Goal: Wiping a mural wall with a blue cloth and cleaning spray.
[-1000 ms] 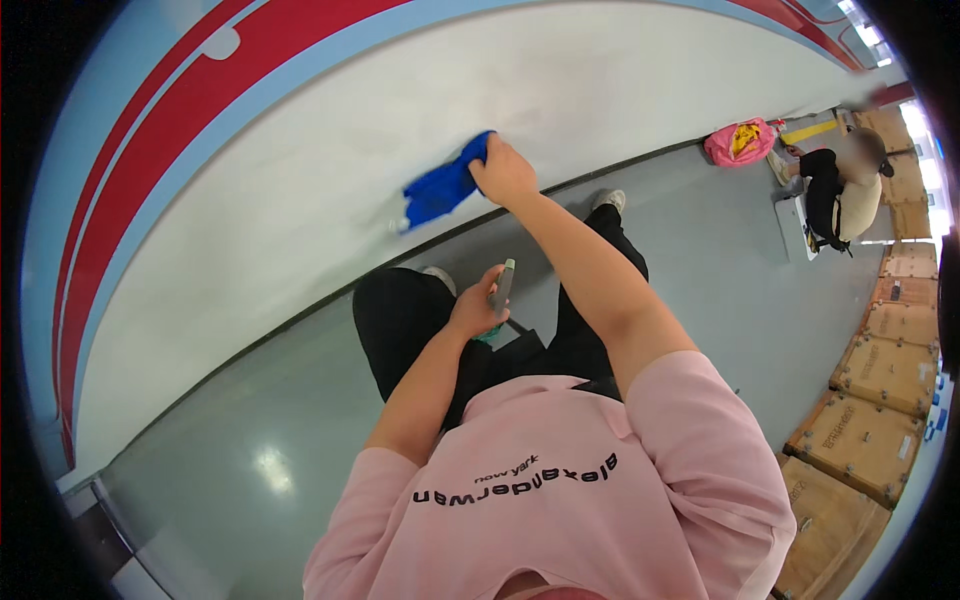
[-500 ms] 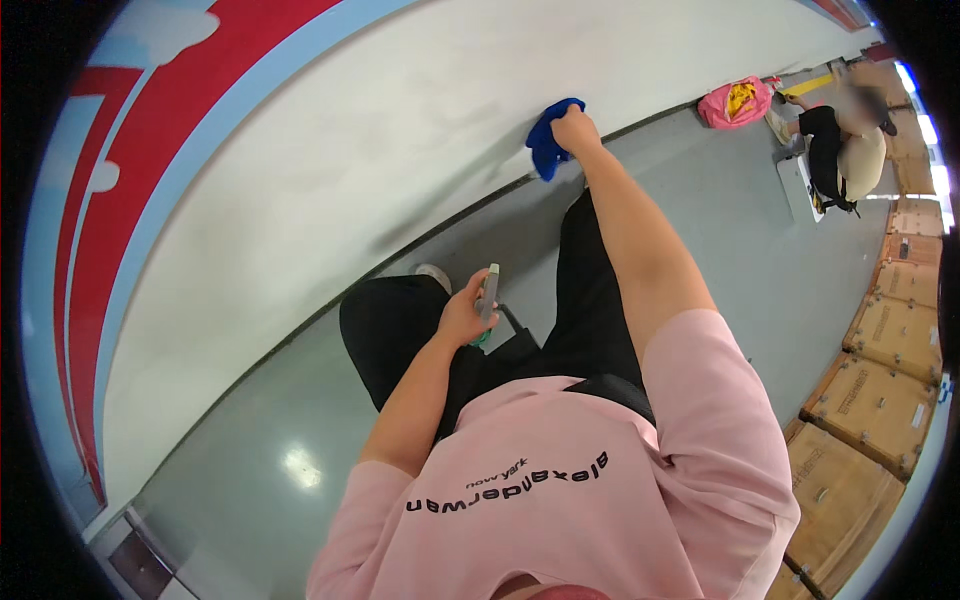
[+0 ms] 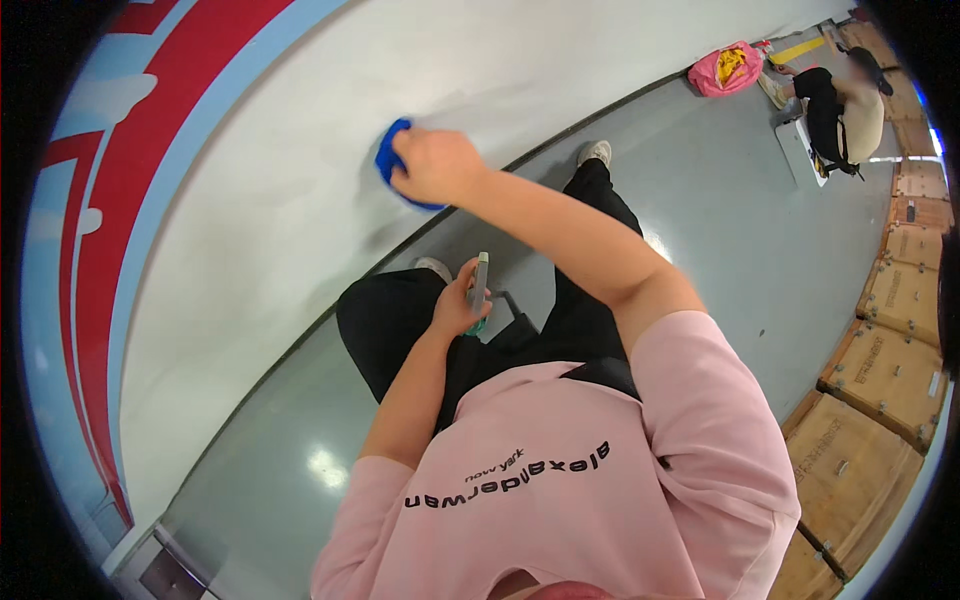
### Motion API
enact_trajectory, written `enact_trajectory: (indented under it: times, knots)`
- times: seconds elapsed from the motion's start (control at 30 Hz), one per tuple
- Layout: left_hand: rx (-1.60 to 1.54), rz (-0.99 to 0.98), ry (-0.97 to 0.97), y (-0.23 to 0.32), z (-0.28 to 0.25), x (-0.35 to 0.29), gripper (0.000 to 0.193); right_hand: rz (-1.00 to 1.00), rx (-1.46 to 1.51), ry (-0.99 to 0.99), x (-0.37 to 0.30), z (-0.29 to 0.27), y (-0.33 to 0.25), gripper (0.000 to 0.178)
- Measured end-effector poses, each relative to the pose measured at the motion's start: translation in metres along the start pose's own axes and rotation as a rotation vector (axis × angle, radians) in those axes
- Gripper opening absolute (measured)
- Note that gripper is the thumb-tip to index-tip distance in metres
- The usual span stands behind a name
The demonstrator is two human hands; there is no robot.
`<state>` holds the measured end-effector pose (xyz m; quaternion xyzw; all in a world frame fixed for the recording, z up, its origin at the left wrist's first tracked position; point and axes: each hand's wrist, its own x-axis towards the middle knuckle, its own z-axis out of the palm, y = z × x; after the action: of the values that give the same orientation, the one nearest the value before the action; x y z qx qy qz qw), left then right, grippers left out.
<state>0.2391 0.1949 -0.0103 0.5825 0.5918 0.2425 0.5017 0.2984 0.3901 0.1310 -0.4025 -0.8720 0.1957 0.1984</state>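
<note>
My right hand (image 3: 440, 165) is closed over a bunched blue cloth (image 3: 387, 158) and presses it to the lower part of the white wall (image 3: 300, 180). Part of the cloth is hidden beneath the fingers. Between my knees, my left hand (image 3: 458, 302) grips a spray bottle (image 3: 481, 277) with a grey head held upright. A bit of its green body shows below the fingers, while my hand covers the rest.
A red and light-blue painted pattern (image 3: 130, 250) covers the wall's left part. Beyond my right foot are a pink bag (image 3: 722, 72) with yellow contents and a person (image 3: 855, 120) sitting low beside a white box (image 3: 800, 152). Wooden crates (image 3: 885, 375) line the right side.
My right hand has swept the blue cloth leftward along the wall, and the forearm now crosses in front of me. My left hand stays nearly in place with the spray bottle.
</note>
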Motion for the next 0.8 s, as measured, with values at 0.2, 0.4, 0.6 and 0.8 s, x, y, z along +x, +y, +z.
enact_trajectory:
  times: [0.2,0.4,0.6,0.8]
  knots:
    - [-0.007,0.006,0.069,-0.002,0.003,-0.005,0.079,0.241,0.084,-0.307,-0.028,0.027,0.028,0.036]
    - [-0.045,0.04,0.053,0.006,-0.002,-0.008,0.077,0.701,0.095,-0.165,-0.051,0.039,0.116,0.045]
    - [-0.046,0.002,0.039,0.009,-0.001,-0.007,0.076,0.667,0.111,-0.125,-0.022,0.036,0.124,0.041]
    - [0.005,-0.018,0.014,0.003,0.006,-0.001,0.076,0.698,0.054,-0.067,0.0,0.036,0.123,0.039]
